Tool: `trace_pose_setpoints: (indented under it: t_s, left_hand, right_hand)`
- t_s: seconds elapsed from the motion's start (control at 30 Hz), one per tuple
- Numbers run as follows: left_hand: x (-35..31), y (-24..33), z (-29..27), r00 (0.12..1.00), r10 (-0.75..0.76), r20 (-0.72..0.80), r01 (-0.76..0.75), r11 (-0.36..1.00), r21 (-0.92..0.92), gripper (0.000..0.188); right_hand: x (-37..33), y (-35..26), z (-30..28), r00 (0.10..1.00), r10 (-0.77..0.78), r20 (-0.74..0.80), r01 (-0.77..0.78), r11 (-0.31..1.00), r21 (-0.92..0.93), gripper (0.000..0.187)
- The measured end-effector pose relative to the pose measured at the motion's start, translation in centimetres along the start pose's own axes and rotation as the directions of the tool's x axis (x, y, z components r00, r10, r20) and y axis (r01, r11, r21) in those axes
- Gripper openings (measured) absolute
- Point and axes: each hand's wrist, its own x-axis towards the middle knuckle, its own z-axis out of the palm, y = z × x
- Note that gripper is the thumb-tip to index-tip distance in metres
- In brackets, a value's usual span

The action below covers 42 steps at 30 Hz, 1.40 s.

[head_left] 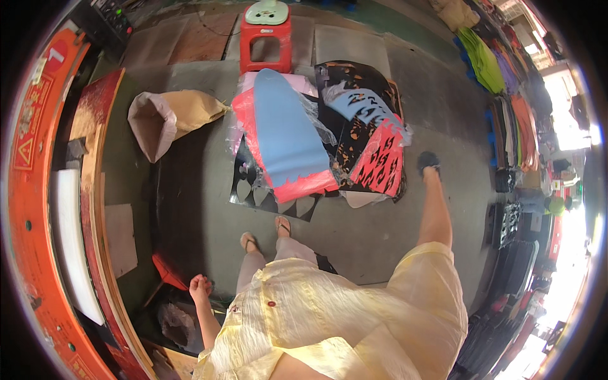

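My left hand point(201, 288) hangs at the lower left beside my body, its fingers curled in with nothing visible in them. My right arm reaches out to the right, and the right hand point(429, 161) ends in a dark shape; its fingers cannot be told apart. Nearest to that hand lies a pile of sheets on the floor. On it are a blue sheet point(285, 130) with a rounded end, a red-pink sheet point(307, 185), a red-pink cut-out sheet point(383, 158), a light-blue cut-out piece point(362, 104) and black cut-out sheets point(354, 75).
A red stool point(265, 45) with a pale green seat stands behind the pile. An open tan sack point(180, 120) lies at the left, near an orange machine frame point(31, 158). Several coloured sheets point(482, 60) are stacked along the right. My feet point(282, 225) stand just before the pile.
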Motion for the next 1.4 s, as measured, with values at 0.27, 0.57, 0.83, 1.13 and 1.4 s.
trace_pose_setpoints:
  t_s: [0.27,0.57,0.83,1.13,1.4]
  left_hand:
    - [7.1,1.8,2.0,0.965,-0.217,0.147,0.191,0.966,0.175,0.006]
    - [16.5,11.2,22.6,0.937,-0.15,0.316,-0.049,0.838,0.543,0.014]
    - [4.8,13.1,45.0,0.604,-0.077,0.793,-0.462,0.777,0.427,0.022]
    - [-0.4,0.6,50.5,0.787,-0.059,0.614,-0.471,0.585,0.66,0.01]
    - [-13.3,-6.0,61.8,0.774,-0.254,0.579,-0.333,0.615,0.715,0.012]
  right_hand:
    - [-16.1,25.7,-16.8,0.896,0.294,0.333,0.211,0.378,-0.901,0.025]
    - [-38.4,33.7,-38.4,0.726,0.683,-0.078,-0.02,-0.093,-0.995,0.023]
    - [-41.2,44.0,-36.7,0.736,0.562,0.378,0.467,-0.017,-0.884,0.022]
    - [-24.0,36.6,-53.0,0.798,0.603,0.016,-0.21,0.303,-0.93,0.022]
    - [-3.0,22.5,-64.1,0.9,0.432,0.063,0.151,-0.172,-0.974,0.023]
